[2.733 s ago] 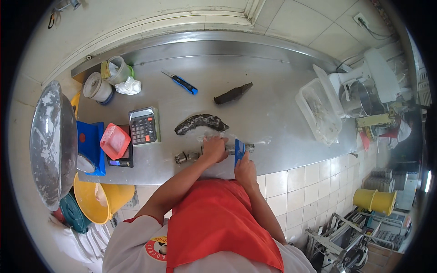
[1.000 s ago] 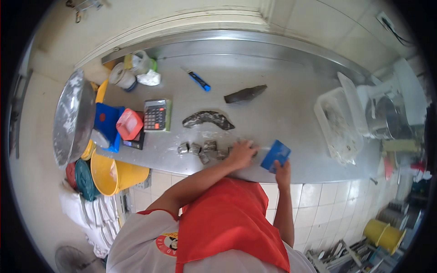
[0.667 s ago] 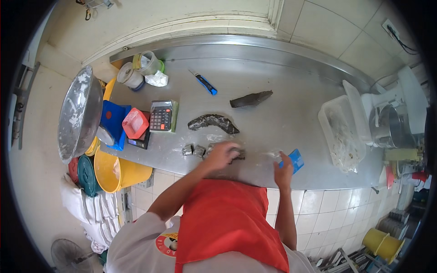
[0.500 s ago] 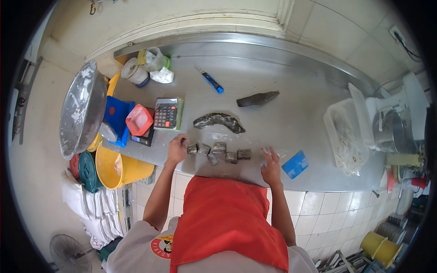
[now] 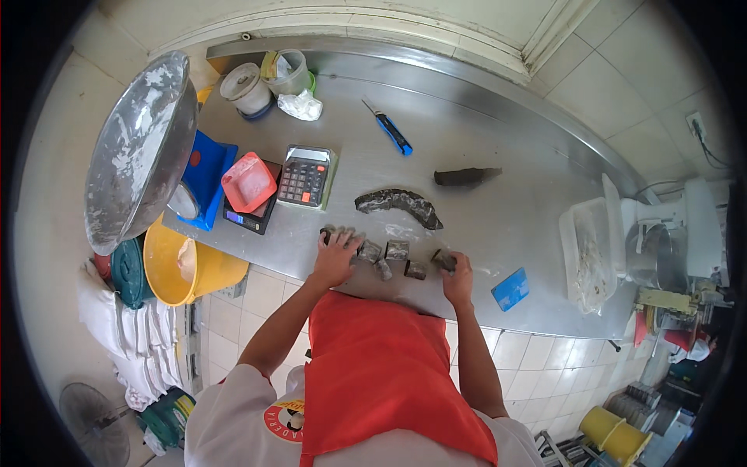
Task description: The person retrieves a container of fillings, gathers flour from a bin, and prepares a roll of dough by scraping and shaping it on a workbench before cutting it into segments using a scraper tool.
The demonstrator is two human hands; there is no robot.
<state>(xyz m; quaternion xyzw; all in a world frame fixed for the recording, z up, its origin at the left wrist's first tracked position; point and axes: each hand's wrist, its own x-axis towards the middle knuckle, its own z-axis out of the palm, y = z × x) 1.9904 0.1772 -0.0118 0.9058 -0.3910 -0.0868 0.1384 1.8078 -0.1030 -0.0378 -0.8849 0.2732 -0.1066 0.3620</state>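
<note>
My left hand [image 5: 338, 258] curls down over a floury dark dough piece [image 5: 326, 233] at the left end of a loose group. Its fingers partly hide what lies beneath them. My right hand [image 5: 458, 282] grips another dark dough chunk [image 5: 444, 260] between thumb and fingers at the group's right end. Between the hands lie several cut chunks, among them a squarish one [image 5: 397, 250], a narrow one [image 5: 383, 269] and a lower one [image 5: 415, 269]. Behind them rest a long curved dark dough strip [image 5: 399, 205] dusted white and a flatter dark strip [image 5: 467, 177].
A blue scraper [image 5: 510, 289] lies right of my right hand. Farther back is a blue utility knife [image 5: 393, 135]. To the left stand a calculator [image 5: 304, 179], a small scale [image 5: 247, 219] with a red dish [image 5: 249, 182], and a big metal-bowl scale [image 5: 144, 152]. A clear plastic tub [image 5: 587, 257] sits right.
My right hand has moved in from beside the group and closed on the rightmost chunk. My left hand has shifted right over the left chunks. The whole view has moved slightly.
</note>
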